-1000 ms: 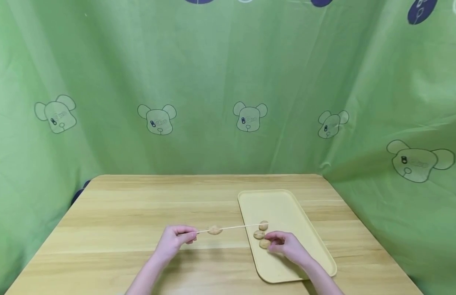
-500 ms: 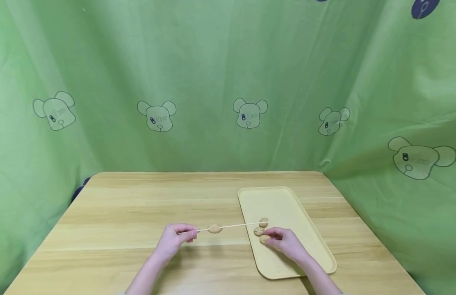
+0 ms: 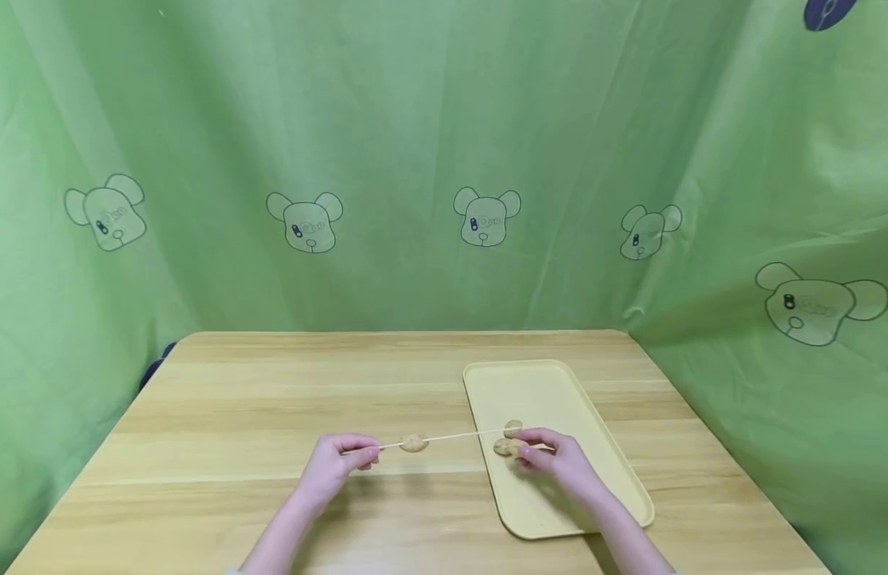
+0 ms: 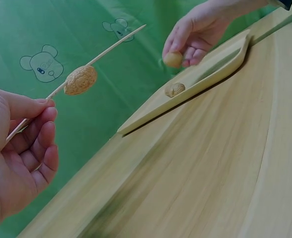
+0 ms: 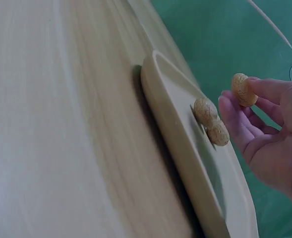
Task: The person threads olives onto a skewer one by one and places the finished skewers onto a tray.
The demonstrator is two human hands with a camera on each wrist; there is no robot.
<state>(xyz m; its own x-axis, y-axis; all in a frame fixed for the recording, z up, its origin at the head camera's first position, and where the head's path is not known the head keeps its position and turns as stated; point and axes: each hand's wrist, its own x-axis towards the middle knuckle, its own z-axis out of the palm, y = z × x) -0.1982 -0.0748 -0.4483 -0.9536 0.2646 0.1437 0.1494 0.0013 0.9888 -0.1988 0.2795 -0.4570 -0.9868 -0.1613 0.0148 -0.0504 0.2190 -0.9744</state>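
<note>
My left hand (image 3: 327,467) pinches a thin wooden skewer (image 3: 454,436) near its left end. A tan, wrinkled ball (image 3: 414,443) is threaded on it a little beyond the fingers. In the left wrist view the skewer (image 4: 117,45) runs through the ball (image 4: 81,80) and its free tip points up. My right hand (image 3: 566,463) holds another tan ball (image 5: 244,90) between thumb and fingertips, raised above the yellow tray (image 3: 526,383). Two more balls, one (image 5: 205,111) touching the other (image 5: 217,133) in the right wrist view, lie on the tray.
The tray stands on the right half of a light wooden table (image 3: 307,383). A green curtain (image 3: 401,120) printed with bear heads hangs behind and at both sides. In the head view the skewer's free end passes over the tray's left rim.
My right hand has picked up the nearest ball from the tray and lifted it slightly. The left hand, skewer and threaded ball have shifted only a little leftward.
</note>
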